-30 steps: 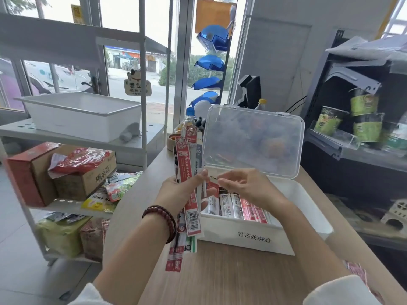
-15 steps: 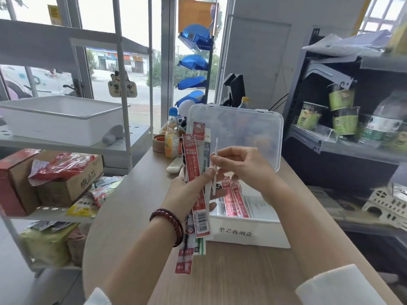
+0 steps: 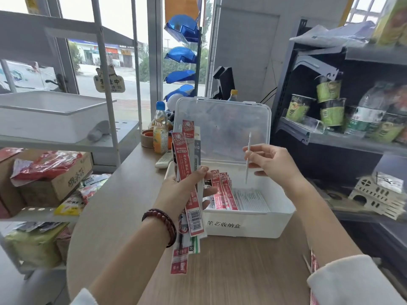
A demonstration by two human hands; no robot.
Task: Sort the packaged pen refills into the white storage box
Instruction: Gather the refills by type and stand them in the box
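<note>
Several refill pkgs gripped in L hand, R hand pinching thin white refill above white box

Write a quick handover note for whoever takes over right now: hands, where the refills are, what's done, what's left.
Left hand grips a bundle of packaged refills, upright beside the box's left end. Right hand pinches one thin white refill above the white storage box, lid open.
Done: red packs sit in the box's left part, pale refills lie to their right.
Left: place the single refill, then sort the bundle.
</note>
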